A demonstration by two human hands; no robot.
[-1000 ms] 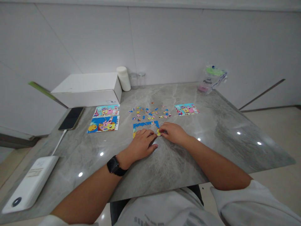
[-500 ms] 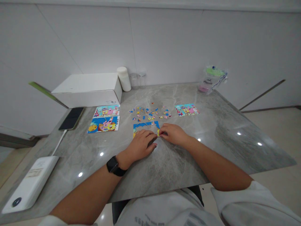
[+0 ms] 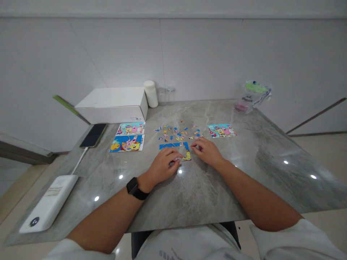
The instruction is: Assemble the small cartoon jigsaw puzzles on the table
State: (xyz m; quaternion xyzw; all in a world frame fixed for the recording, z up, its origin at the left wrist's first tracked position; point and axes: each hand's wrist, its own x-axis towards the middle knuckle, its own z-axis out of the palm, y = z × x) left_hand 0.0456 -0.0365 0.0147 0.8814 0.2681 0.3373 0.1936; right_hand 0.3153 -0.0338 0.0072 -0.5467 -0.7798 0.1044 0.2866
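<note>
My left hand (image 3: 165, 163) lies over the lower part of a partly assembled jigsaw puzzle (image 3: 173, 145), blue above with a yellow corner at the right. Its fingers are stretched out across the puzzle, thumb a little apart and lower, and they hide much of the picture. To the right of the puzzle, apart from it, my right hand (image 3: 207, 151) hovers low with fingers curled and tips drawn together. Whether a piece sits between those tips is too small to tell. Loose puzzle pieces (image 3: 175, 130), several blue, pink and yellow, are scattered just beyond the puzzle.
Two cartoon cards lie at left, a blue one (image 3: 127, 143) below a light one (image 3: 131, 128); another card (image 3: 222, 130) lies right. Farther out are a phone (image 3: 93, 135), a power bank (image 3: 50, 204), a white box (image 3: 114, 104), a white bottle (image 3: 151, 94), glasses and a plastic bag (image 3: 252, 96).
My right hand has drawn back to the right from the puzzle's lower right corner, uncovering the yellow corner. My left hand stays on the puzzle, thumb nearer the fingers. The whole view has shifted slightly.
</note>
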